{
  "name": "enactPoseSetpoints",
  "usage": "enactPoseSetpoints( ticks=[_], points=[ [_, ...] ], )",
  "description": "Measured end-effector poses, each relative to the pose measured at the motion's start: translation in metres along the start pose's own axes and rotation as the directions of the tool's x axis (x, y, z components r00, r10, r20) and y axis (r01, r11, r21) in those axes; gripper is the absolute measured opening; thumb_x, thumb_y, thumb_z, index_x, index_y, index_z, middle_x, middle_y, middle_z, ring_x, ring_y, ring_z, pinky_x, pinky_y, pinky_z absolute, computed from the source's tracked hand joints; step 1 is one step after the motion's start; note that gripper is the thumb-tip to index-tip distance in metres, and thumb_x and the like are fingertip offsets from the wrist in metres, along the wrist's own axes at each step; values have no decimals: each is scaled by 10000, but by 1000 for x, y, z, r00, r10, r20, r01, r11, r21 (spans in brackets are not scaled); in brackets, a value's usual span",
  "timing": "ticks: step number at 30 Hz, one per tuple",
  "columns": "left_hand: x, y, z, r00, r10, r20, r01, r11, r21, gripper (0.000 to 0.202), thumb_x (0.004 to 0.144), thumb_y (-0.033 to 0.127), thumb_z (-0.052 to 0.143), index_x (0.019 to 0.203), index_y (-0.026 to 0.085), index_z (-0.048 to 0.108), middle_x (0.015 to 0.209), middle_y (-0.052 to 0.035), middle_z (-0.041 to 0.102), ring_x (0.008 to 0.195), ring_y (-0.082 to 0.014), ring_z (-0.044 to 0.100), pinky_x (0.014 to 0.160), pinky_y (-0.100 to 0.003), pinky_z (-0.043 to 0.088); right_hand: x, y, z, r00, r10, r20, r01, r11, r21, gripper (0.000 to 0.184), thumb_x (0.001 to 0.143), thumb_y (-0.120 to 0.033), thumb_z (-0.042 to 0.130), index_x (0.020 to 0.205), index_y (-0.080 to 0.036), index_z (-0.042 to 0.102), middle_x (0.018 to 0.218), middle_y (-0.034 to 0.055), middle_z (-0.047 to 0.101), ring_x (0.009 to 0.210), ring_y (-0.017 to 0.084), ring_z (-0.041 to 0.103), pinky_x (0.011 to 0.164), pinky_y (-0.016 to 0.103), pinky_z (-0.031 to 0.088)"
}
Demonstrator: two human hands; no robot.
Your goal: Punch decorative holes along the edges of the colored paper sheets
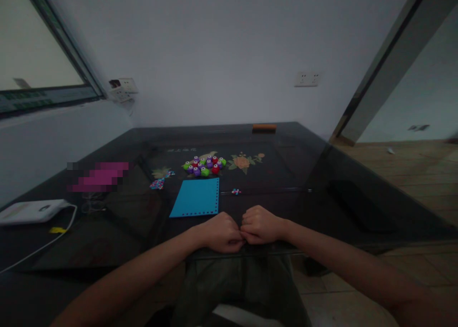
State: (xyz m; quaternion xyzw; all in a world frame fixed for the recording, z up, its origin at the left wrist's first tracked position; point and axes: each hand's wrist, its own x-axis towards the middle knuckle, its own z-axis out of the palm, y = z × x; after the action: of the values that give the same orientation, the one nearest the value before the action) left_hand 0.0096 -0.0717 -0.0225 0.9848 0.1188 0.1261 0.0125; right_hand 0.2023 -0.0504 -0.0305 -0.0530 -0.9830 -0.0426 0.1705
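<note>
My left hand (222, 232) and right hand (263, 225) touch, fingers (252, 229) curled in, by the glossy black tabletop (296, 169); whether they hold anything I can't tell. The blue rectangular hole-edged sheet (196, 197) lies far-left of them, probably light and bendable, best pinched at its left edge.

Smooth, matt sheet (196, 198), glossy tabletop (286, 176) (glass-like in its sheen), plastic-looking round pieces (209, 164)

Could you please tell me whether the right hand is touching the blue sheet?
Apart: the head view shows dark tabletop between the right hand and the blue sheet, which lies farther forward and to the left.
</note>
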Motion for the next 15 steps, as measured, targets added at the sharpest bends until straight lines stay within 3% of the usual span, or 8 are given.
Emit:
enactPoseSetpoints(
  ticks=[15],
  points=[
    [-1,-1,1,1000,-2,10,2,1000,16,203,773,204,540,581,184,602,518,-20,632,455,-119,536,457,-271,287,0,0,-1,1000,-6,-1,6,1000,-5,344,906,-271,373,618,-179,536,577,19,580,536,128,478,557,285,293]
  ],
)
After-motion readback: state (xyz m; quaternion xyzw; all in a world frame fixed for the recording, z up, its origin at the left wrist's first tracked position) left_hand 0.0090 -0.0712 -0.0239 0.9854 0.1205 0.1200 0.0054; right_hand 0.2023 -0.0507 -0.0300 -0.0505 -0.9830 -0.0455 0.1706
